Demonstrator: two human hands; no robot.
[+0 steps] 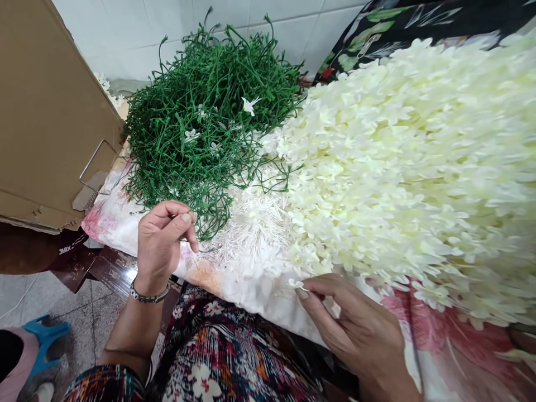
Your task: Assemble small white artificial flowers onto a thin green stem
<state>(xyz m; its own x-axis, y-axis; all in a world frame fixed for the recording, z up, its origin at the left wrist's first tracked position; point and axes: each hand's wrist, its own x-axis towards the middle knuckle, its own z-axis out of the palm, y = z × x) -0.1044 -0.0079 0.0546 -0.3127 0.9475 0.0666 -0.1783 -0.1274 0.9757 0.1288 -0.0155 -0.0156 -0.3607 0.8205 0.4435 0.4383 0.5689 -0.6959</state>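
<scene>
My left hand is closed in a pinch at the near edge of the green pile. Thin green strands show by its fingertips, but whether they are held is hard to see. My right hand pinches a small white flower piece between thumb and forefinger, low over the cloth. Beyond the left hand lies a tangled heap of green plastic stems, with a few white bits caught in it. A large mound of cream-white artificial petals fills the right side. Between the two heaps spreads a scatter of thin white stamens.
A floral cloth covers the work surface. At the left stands a cardboard box with a bent metal wire beside it. White wall tiles rise behind, and dark floral fabric lies at the back right. A blue stool is on the floor.
</scene>
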